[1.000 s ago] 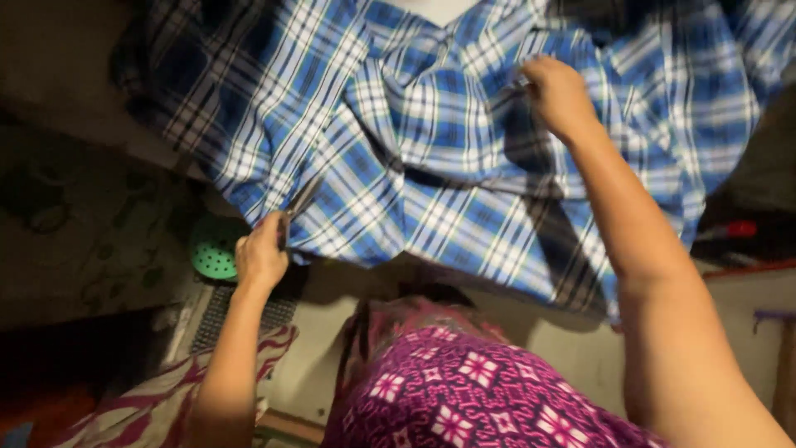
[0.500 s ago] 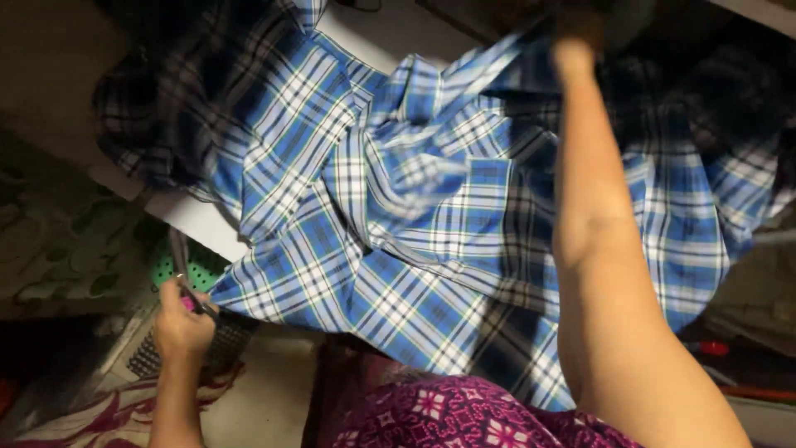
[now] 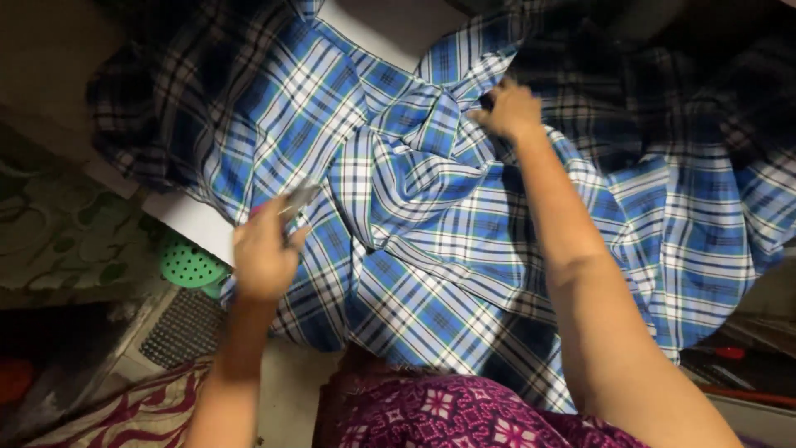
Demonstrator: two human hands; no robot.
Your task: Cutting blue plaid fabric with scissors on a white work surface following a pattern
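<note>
Large blue, white and black plaid cotton cloth point(image 3: 431, 216) spread over most of white flat work surface point(image 3: 195, 224), draped past near edge, bunched into folds at centre, far right part in shadow. White surface bare only at far edge, top middle, and at left near corner. Magenta patterned garment point(image 3: 464, 419) on own lap at bottom, below cloth's hanging edge. Right hand point(image 3: 512, 109) out toward far edge of surface, fingers pinching a fold of plaid cloth at the bunched knot. Left hand point(image 3: 264, 253) at left near corner of surface, closed around small silvery tool with pink bit point(image 3: 292, 199), blurred, kind unclear, resting against cloth edge. Green perforated round plastic thing point(image 3: 189, 265) just below left corner, beside left hand.
</note>
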